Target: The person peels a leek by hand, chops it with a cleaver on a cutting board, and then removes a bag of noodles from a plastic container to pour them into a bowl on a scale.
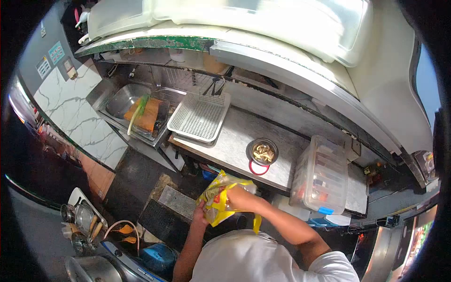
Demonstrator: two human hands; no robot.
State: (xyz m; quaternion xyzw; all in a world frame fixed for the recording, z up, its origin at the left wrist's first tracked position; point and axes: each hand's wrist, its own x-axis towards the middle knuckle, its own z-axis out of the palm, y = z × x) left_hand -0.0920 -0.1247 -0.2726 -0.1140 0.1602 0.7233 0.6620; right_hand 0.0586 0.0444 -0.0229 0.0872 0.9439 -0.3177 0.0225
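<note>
In front of my body is a yellow-edged, partly clear plastic food bag (216, 199) with red print. My left hand (200, 214) grips its left side with the fingers closed on it. My right hand (240, 198) reaches into the bag's mouth from the right, and its fingers are hidden inside. What the bag holds is not clear. Beyond it, on the counter, a round dark-rimmed bowl (273, 146) contains several pale brown, sliced-looking food pieces (263, 152). A red ring (259, 172) shows at the bowl's near edge.
A white perforated basket (199, 115) stands on the counter (244, 124) left of the bowl. Further left, a wooden board (149, 113) with a leek-like green stalk (138, 114) lies over the sink (120, 101). A clear lidded bin (324, 176) is at right; pots (96, 270) sit lower left.
</note>
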